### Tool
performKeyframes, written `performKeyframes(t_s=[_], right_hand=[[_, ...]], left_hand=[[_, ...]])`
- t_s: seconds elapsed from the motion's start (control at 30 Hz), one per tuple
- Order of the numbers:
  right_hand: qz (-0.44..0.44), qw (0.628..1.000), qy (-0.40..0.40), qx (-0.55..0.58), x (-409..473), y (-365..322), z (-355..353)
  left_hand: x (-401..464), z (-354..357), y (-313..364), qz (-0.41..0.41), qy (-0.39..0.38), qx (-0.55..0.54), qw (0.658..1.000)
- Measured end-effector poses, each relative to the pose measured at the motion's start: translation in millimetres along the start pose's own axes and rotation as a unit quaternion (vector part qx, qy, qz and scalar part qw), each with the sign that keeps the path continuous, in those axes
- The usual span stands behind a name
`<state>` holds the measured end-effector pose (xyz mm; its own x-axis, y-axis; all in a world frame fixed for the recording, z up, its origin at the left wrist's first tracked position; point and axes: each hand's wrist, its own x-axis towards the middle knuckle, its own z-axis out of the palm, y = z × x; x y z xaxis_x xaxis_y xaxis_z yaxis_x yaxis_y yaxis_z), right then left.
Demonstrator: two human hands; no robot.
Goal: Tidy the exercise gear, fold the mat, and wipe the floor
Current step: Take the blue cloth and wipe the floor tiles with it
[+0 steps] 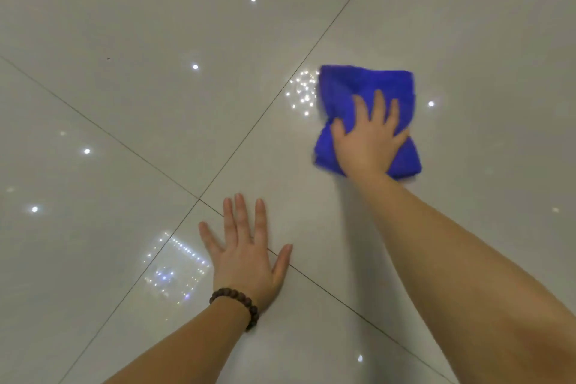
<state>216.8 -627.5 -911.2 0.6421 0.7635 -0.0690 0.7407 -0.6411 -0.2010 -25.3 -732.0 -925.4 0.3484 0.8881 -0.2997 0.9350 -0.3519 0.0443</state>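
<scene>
Glossy pale tile floor (124, 25) fills the whole view, with 2 dark grout lines (99, 129) crossing near centre, just at 11 o'clock of the left hand. Small white light reflections dot the tiles; a squarish cluster of them (176, 268) sits at 9 o'clock of the left hand, close beside it. Another sparkly cluster (302, 92) lies just at 9 o'clock of the cloth.

Left hand (246, 256) is lower centre, flat on the floor, palm down, fingers spread and straight, gripping nothing. It lies across 1 grout line. Dark brown bead bracelet (238, 305) circles the left wrist. Bare forearm runs off toward 7 o'clock of the frame.

Right hand (369, 140) is at 1 o'clock from the left hand, well apart from it. It presses palm down on the blue cloth (367, 84), fingers spread over the top, thumb on the cloth's left side; pinning rather than clenching, no fist. Cloth looks folded or bunched, roughly rectangular, pinched narrower under the hand, lying flat on the tile right of the long diagonal grout line. Cloth edges and fingertips are slightly blurred. Its far end sticks out at 12 o'clock beyond the fingertips, near end shows at both sides of the wrist. Right forearm, bare, runs off toward 5 o'clock of the frame.
</scene>
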Motion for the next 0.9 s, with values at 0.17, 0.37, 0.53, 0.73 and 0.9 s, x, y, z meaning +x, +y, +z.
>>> performKeyframes(t_s=[0.17, 0.37, 0.53, 0.73, 0.9], right_hand=[[-0.524, 0.842, -0.115, -0.05, -17, -79, 21], [0.102, 0.993, -0.007, 0.05, 105, -35, -10], [-0.418, 0.902, -0.113, 0.003, -51, -147, 32], [-0.236, 0.972, -0.021, -0.001, 35, -38, 8], [0.25, 0.966, 0.038, 0.045, 41, 46, -18]], left_hand=[[1, -3, 1, 0.005, -0.005, -0.012, 1.0], [0, -6, -1, 0.001, 0.0, -0.035, 0.999], [1, -4, -2, 0.003, -0.003, -0.04, 0.999], [-2, -6, -1, 0.0, -0.001, -0.043, 0.999], [0, -4, -3, -0.003, -0.001, -0.029, 1.0]])
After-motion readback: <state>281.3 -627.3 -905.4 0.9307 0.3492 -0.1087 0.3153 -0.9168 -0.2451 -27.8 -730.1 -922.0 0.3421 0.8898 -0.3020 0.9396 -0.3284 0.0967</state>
